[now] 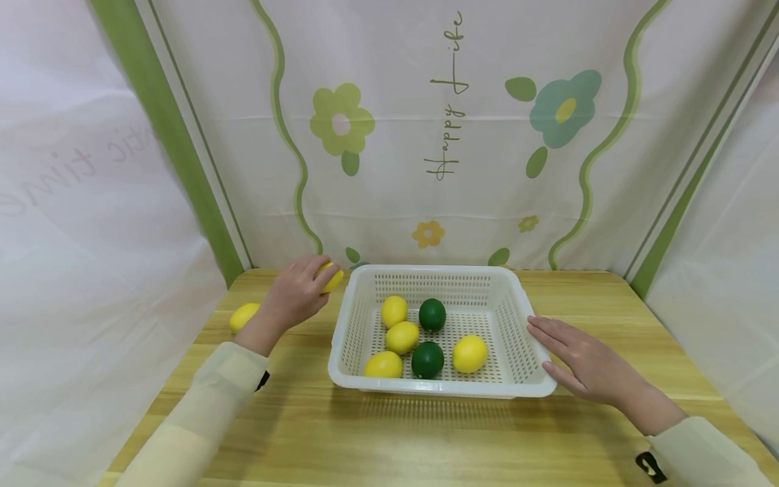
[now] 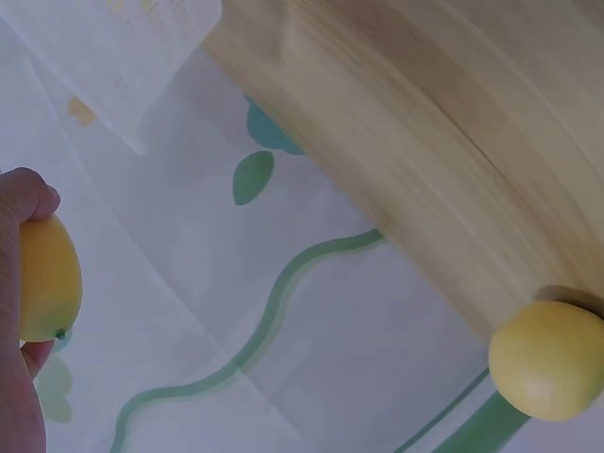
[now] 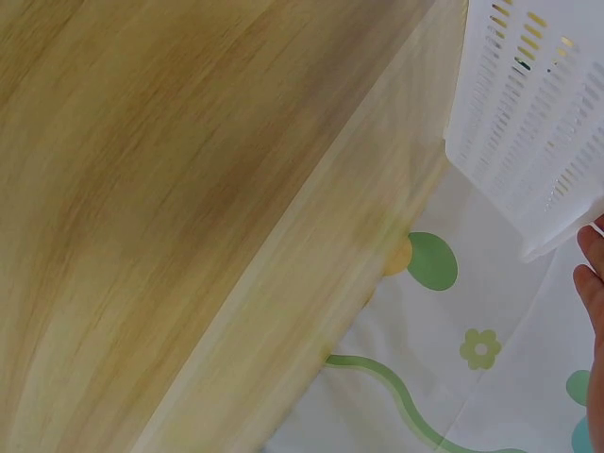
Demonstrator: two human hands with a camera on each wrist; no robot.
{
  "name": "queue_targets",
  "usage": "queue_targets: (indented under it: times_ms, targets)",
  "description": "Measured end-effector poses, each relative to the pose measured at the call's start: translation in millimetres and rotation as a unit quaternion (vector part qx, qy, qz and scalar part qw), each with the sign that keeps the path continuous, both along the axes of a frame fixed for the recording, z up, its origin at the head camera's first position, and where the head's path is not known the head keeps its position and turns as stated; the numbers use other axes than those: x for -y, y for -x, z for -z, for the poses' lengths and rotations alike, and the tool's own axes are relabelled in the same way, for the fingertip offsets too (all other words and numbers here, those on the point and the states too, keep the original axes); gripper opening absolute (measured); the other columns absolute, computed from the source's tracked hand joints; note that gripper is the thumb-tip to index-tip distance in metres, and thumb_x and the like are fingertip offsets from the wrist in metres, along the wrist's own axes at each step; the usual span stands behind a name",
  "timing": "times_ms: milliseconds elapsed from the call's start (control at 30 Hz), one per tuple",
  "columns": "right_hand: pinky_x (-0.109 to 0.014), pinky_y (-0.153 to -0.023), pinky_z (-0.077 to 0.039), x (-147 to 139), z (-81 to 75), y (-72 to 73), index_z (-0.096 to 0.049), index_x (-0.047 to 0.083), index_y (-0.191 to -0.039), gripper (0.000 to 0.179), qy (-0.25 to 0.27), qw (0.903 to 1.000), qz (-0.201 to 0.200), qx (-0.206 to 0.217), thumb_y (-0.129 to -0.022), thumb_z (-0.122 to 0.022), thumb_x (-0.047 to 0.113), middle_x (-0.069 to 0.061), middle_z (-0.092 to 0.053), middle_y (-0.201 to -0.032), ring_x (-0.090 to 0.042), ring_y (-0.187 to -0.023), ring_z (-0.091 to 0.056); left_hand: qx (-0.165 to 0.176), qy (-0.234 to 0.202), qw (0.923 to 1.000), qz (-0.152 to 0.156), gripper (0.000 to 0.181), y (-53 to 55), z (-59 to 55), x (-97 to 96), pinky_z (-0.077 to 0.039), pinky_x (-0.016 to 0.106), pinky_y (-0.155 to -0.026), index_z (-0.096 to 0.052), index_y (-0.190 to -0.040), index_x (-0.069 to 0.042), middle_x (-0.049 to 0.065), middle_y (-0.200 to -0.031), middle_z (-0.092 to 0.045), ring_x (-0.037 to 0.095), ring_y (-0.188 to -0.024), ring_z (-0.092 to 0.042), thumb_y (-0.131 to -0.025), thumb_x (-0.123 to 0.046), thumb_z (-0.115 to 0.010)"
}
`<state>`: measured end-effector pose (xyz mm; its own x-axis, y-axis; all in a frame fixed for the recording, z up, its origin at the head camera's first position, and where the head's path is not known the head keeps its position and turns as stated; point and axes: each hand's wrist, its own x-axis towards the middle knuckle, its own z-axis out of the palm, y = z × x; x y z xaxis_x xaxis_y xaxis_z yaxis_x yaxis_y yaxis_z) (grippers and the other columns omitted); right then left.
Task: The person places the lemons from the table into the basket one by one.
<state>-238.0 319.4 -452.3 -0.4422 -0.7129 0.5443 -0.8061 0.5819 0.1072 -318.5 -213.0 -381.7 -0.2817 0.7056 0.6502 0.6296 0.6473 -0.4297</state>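
My left hand grips a yellow lemon just left of the basket; in the left wrist view the thumb and fingers curl round that lemon. Behind this wrist a second lemon lies on the table. The white plastic basket holds several lemons, among them one lemon towards the right, and two dark green fruits, one green fruit behind the other. With fingers extended, my right hand rests against the basket's right rim. The right wrist view catches only fingertips at that rim.
The wooden table ends at the back against a white curtain with flowers printed on it. More white cloth hangs at both sides. The loose lemon sits by the table's edge in the left wrist view.
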Motion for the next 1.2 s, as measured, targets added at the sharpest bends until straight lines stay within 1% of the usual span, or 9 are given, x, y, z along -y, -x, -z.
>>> queue_targets:
  times_ms: [233, 333, 733, 867, 1100, 1200]
  targets:
    - [-0.022, -0.115, -0.017, 0.4, 0.4, -0.1, -0.052, -0.006, -0.136, 0.060, 0.003, 1.0000, -0.004, -0.002, -0.104, -0.035, 0.043, -0.019, -0.051, -0.139, -0.033, -0.124, -0.049, -0.012, 0.013, 0.9996, 0.023, 0.044, -3.2, -4.3, -14.7, -0.054, 0.046, -0.080, -0.062, -0.112, -0.001, 0.020, -0.108, -0.061, 0.036, -0.096, -0.061, -0.070, -0.004, -0.073]
    - [-0.022, -0.115, -0.017, 0.5, 0.3, -0.5, -0.052, -0.005, -0.136, 0.060, 0.005, 1.0000, -0.005, -0.003, -0.104, -0.034, 0.043, -0.019, -0.051, -0.139, -0.033, -0.124, -0.049, -0.011, 0.020, 0.9992, 0.033, 0.044, -5.7, -6.2, -22.2, -0.054, 0.045, -0.080, -0.061, -0.113, -0.001, 0.019, -0.108, -0.061, 0.035, -0.095, -0.060, -0.071, -0.004, -0.075]
    - [-0.023, -0.115, -0.017, 1.1, 1.2, 0.4, -0.052, -0.004, -0.137, 0.060, 0.006, 0.9999, -0.008, -0.010, -0.104, -0.034, 0.043, -0.019, -0.051, -0.139, -0.033, -0.124, -0.049, -0.007, 0.045, 0.9972, 0.059, 0.051, -9.1, -5.2, -43.6, -0.054, 0.042, -0.083, -0.057, -0.115, -0.003, 0.018, -0.108, -0.060, 0.034, -0.096, -0.060, -0.069, -0.006, -0.079]
    - [-0.023, -0.115, -0.017, 0.9, 1.1, 1.0, -0.052, -0.004, -0.137, 0.060, 0.006, 0.9999, -0.008, -0.011, -0.104, -0.034, 0.043, -0.019, -0.052, -0.138, -0.034, -0.123, -0.050, -0.006, 0.056, 0.9964, 0.063, 0.052, -11.0, -5.5, -49.3, -0.054, 0.042, -0.083, -0.057, -0.115, -0.004, 0.018, -0.110, -0.060, 0.033, -0.097, -0.060, -0.070, -0.010, -0.081]
    - [-0.023, -0.115, -0.016, -0.1, 0.7, 0.5, -0.052, -0.005, -0.136, 0.061, -0.001, 1.0000, 0.000, -0.007, -0.104, -0.034, 0.044, -0.019, -0.051, -0.139, -0.034, -0.124, -0.049, 0.007, 0.083, 0.9952, 0.051, 0.046, -12.4, -4.8, -60.1, -0.053, 0.039, -0.085, -0.058, -0.117, -0.007, 0.015, -0.111, -0.060, 0.030, -0.099, -0.060, -0.075, -0.012, -0.077]
    - [-0.022, -0.115, -0.016, -0.4, 0.6, 0.1, -0.052, -0.005, -0.136, 0.061, -0.003, 1.0000, 0.001, -0.007, -0.104, -0.034, 0.044, -0.019, -0.051, -0.140, -0.033, -0.125, -0.049, 0.008, 0.083, 0.9947, 0.060, 0.047, -12.2, -4.0, -64.5, -0.054, 0.038, -0.086, -0.058, -0.116, -0.006, 0.014, -0.110, -0.060, 0.030, -0.099, -0.060, -0.073, -0.011, -0.078]
